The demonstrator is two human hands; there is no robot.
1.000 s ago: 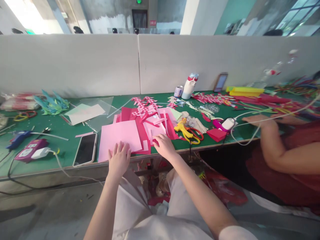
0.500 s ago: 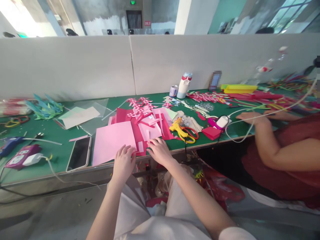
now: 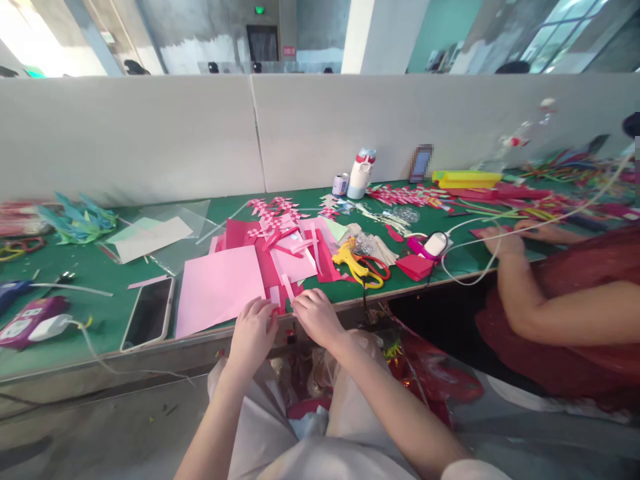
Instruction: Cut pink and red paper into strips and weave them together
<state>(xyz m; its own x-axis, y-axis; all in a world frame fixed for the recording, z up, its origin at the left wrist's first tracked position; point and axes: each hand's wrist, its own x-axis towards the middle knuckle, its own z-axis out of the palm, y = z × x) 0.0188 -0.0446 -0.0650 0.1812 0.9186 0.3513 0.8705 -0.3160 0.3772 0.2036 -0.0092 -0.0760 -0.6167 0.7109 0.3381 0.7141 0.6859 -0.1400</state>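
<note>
A long green table is running across the view, backed by pale grey divider panels. A person in a dark red top is sitting at the right, one of their hands lying on the tabletop among coloured paper strips.

A large light pink sheet is lying flat near the front edge, overlapping a heap of darker pink and red paper pieces behind and to its right. A clear plastic sheet over pale paper is resting further left. A smartphone is lying face up just left of the pink sheet. At the far left a purple device and a white charger with its cable are sitting near the edge.

Yellow-handled scissors are lying right of the paper heap, with a folded red paper beyond them. A white bottle and a small can are standing near the divider.

The left hand and right hand are meeting at the table's front edge. Their fingers are curled in and appear to be pinching a narrow pink paper strip between them, which is rising from the fingertips over the near corner of the paper heap, just right of the large sheet.
</note>
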